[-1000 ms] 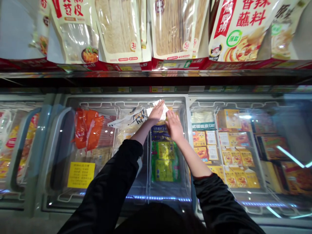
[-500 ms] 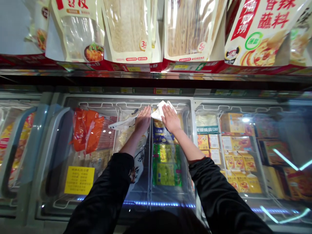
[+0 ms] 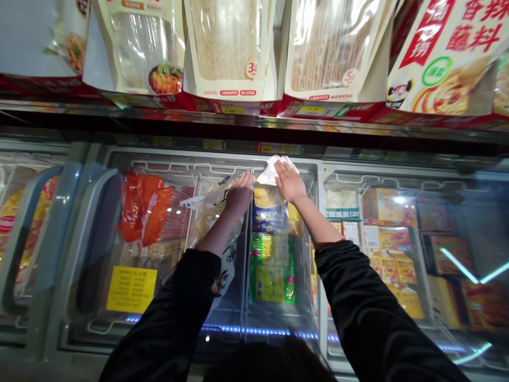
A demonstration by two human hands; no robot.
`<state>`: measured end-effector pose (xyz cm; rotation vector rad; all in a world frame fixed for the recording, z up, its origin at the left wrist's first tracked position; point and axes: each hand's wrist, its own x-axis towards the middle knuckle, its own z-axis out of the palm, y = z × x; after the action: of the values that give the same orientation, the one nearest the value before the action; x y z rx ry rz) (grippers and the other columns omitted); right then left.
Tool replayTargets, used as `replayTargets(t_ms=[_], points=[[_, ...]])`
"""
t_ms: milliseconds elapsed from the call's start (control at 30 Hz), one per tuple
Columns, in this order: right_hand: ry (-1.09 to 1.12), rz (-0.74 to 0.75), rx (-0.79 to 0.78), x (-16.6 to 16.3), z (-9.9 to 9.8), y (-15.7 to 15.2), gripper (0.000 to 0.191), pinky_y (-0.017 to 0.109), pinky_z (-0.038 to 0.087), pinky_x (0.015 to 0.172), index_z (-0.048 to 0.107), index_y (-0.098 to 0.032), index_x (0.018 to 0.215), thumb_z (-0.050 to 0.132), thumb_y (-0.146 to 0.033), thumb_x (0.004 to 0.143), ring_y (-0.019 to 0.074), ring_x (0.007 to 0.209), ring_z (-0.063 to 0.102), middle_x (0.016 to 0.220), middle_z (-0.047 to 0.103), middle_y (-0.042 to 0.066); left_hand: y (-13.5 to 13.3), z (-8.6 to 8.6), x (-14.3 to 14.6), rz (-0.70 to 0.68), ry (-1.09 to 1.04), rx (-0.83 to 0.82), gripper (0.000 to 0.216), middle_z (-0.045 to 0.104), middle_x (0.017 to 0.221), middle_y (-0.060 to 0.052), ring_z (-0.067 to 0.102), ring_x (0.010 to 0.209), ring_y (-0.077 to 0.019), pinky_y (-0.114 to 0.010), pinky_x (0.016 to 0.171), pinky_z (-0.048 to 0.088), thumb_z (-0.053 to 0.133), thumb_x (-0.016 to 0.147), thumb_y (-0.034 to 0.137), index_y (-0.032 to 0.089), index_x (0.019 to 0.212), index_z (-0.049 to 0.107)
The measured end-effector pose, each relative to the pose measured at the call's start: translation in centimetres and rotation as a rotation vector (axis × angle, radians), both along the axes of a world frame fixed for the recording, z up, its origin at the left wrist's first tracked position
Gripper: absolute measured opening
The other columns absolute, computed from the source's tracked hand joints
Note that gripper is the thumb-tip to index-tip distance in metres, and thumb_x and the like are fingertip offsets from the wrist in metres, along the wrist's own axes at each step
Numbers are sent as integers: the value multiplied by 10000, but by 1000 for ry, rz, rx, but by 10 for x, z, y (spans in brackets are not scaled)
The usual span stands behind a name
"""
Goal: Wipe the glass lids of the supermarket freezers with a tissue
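My right hand (image 3: pixel 289 183) lies palm down over a white tissue (image 3: pixel 272 168), fingers stretched forward, pressing it against the freezer's glass lid (image 3: pixel 222 353) near its back edge. The tissue is crumpled and sticks out left of the fingers. To the left, my left hand (image 3: pixel 239 195) rests flat on the same glass with its fingers straight and nothing seen in it. Under the glass, below my left hand, is a clear bag with black print (image 3: pixel 228 265). Green and yellow packs (image 3: pixel 274 268) and a blue and yellow pack (image 3: pixel 266 215) lie beneath my right side.
Above the freezer, a shelf edge (image 3: pixel 246 123) carries bags of dried food (image 3: pixel 228 48). A curved grey handle (image 3: pixel 85 212) runs along the lid's left side. Beside it are a yellow notice (image 3: pixel 132 289) and orange-red bags (image 3: pixel 145 207). Boxes (image 3: pixel 392 239) fill the right freezer section.
My right hand has slid the tissue a little to the right and toward the back of the glass. My left hand stays flat in about the same place. The camera view has shifted slightly.
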<state>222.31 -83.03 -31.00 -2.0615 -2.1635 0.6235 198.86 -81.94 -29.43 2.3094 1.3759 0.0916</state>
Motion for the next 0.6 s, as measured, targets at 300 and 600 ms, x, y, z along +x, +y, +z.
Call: replayTargets(t_ms=[300,600], points=[[44,-2,40,-37,1,-45,642,559,277,1366,386,-163,1716,321,-329,1100,290,1674,296,1779,374,63,7,-7,-9,-40,-58,-61,612,420,1744,-130,372,1645,-247,-437,1360,313,367,1045,145,104,1646,476],[48,-45,-2,11,3,-8,632,549,284,1362,406,-153,1705,340,-319,1098,292,1668,310,1774,389,65,12,-1,-12,-73,-50,-81,609,410,1744,-173,368,1648,-261,-444,1359,318,358,1050,147,49,1642,463]])
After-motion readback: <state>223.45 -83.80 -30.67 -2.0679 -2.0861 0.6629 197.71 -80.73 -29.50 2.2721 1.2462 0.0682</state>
